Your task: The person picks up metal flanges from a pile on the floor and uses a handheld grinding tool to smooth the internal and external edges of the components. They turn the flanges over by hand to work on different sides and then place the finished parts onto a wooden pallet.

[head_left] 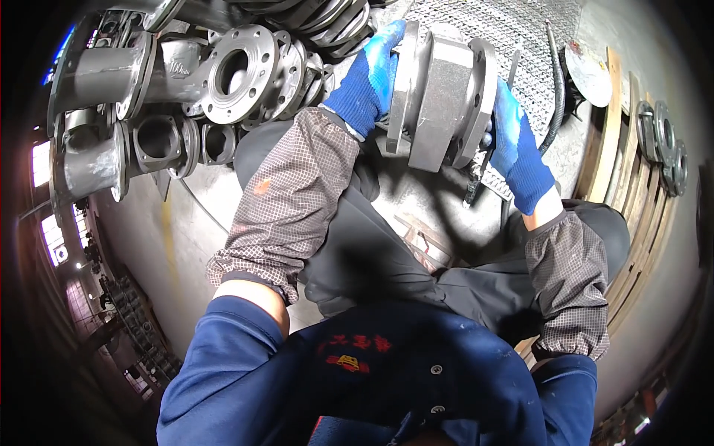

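Observation:
Between my two blue-gloved hands is a grey metal flanged valve body (442, 97), with a round flange at each end and a thick block-like middle. My left hand (370, 80) grips its left flange, the fingers lying along the outer face. At the opposite flange my right hand (515, 141) presses from the right side, its fingers partly hidden behind the metal. The casting is above the floor in front of my bent knees; whether its underside rests on something I cannot tell.
Stacked grey flanged castings (104, 78) fill the far left. A textured metal sheet (513, 30) lies beyond the valve body, beside a black hose (556, 89) and a pale round disc (589, 74). To the right, a wooden pallet (632, 193) carries several flanges (664, 141).

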A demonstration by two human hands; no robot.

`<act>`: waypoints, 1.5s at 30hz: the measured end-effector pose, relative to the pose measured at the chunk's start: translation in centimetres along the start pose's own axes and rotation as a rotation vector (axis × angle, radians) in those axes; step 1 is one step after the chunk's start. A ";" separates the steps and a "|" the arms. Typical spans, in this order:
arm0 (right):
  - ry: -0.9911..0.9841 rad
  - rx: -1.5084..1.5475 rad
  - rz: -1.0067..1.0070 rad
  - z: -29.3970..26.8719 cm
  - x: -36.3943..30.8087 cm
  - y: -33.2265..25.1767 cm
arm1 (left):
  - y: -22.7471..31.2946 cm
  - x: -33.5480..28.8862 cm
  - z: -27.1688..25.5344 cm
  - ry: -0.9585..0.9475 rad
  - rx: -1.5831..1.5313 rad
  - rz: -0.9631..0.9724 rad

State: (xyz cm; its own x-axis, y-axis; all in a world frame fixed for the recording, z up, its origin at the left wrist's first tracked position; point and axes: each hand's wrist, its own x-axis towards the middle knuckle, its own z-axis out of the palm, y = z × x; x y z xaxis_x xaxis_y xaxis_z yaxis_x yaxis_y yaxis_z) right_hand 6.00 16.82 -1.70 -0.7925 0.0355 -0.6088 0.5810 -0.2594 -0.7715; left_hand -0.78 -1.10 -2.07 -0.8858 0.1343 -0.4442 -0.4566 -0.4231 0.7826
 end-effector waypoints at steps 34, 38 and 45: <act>-0.230 -0.041 -0.265 -2.8 -1.0 2.1 | -2.3 -4.7 1.0 -0.324 0.385 0.567; -0.128 0.311 -0.050 -2.3 -0.5 0.6 | -1.6 -1.6 1.7 -0.049 -0.134 -0.016; -0.012 0.236 -0.158 -3.2 1.9 4.0 | -0.9 0.7 -0.7 -0.369 -0.241 -0.032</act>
State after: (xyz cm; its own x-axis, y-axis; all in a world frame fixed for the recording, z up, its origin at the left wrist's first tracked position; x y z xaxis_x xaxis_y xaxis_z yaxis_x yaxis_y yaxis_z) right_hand 7.44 18.93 -6.53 -0.8727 0.0820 -0.4812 0.3923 -0.4689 -0.7914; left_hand -0.90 -1.23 -3.33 -0.8619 0.4430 -0.2466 -0.4904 -0.6046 0.6276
